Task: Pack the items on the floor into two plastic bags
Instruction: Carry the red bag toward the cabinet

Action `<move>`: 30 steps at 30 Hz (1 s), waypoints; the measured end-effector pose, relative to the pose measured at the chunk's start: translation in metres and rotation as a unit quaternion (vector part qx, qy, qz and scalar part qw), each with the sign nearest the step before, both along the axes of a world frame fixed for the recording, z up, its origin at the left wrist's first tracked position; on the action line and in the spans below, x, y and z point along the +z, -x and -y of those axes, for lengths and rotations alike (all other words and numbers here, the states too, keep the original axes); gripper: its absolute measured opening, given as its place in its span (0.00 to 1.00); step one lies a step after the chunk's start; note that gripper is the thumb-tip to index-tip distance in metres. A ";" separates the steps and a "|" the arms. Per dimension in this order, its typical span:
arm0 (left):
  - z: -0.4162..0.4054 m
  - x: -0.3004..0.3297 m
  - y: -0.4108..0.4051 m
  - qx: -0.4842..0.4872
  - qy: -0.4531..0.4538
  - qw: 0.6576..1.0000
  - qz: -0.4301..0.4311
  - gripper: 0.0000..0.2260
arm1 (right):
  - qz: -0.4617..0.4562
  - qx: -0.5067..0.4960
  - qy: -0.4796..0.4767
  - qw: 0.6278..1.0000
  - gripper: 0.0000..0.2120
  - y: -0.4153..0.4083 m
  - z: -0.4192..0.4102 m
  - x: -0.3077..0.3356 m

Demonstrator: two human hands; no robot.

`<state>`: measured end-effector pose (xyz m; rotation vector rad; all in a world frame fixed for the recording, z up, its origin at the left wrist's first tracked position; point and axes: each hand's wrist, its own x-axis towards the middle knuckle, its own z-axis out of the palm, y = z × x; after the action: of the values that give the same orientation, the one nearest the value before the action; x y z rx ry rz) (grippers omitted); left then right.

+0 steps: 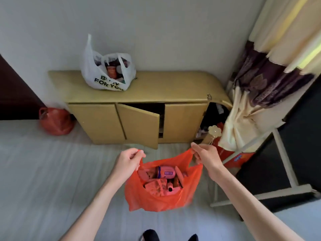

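While the orange bag (161, 193) hangs off the floor just in front of the low cabinet (139, 119), its whole load depends on two thin handle loops. It is full: a pink can (167, 172), packets and small bottles show through its open mouth. The left hand (128, 160) has its fingers curled and its thumb pressed down, pinching the left loop; the right hand (205, 157) has its fingers bent round the right loop, with one finger sticking out straighter towards the cabinet. The loops are pulled apart, so the mouth gapes. If either pinch slackens, that side would likely drop and the can and bottles could roll out onto the floor in front of the cabinet. The film looks thin, and a hard corner of a packet might split it under the weight.

On top of the cabinet, towards its left end, the white bag (107, 72) stands filled, so the packing appears nearly finished. It leans a little and its handles stand loose; a knock from the orange bag being set beside it could tip it off the edge.

One cabinet door (139, 125) stands ajar and could snag the swinging bag. A tied red bag (55, 121) sits on the floor at the cabinet's left end, and a curtain (260, 80) hangs to its right.
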<state>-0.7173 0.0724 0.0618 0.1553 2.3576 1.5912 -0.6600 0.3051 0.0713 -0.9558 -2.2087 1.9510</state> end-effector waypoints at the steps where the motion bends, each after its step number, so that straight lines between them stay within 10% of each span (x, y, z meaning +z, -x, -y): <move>1: 0.001 0.010 0.022 0.011 -0.009 1.000 -0.013 0.12 | -0.010 0.009 -0.002 1.000 0.16 0.023 0.004 0.009; 14: -0.042 0.150 0.325 0.100 -0.094 0.977 -0.164 0.14 | -0.227 0.077 -0.003 0.971 0.17 0.346 -0.029 0.148; 30: -0.143 0.178 0.641 0.054 -0.045 0.992 -0.108 0.12 | -0.162 0.010 -0.037 0.986 0.12 0.652 -0.120 0.192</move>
<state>-1.3588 0.2152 0.2396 0.2333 2.4921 1.8170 -1.3122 0.4254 0.2637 -0.5596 -2.0933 1.8609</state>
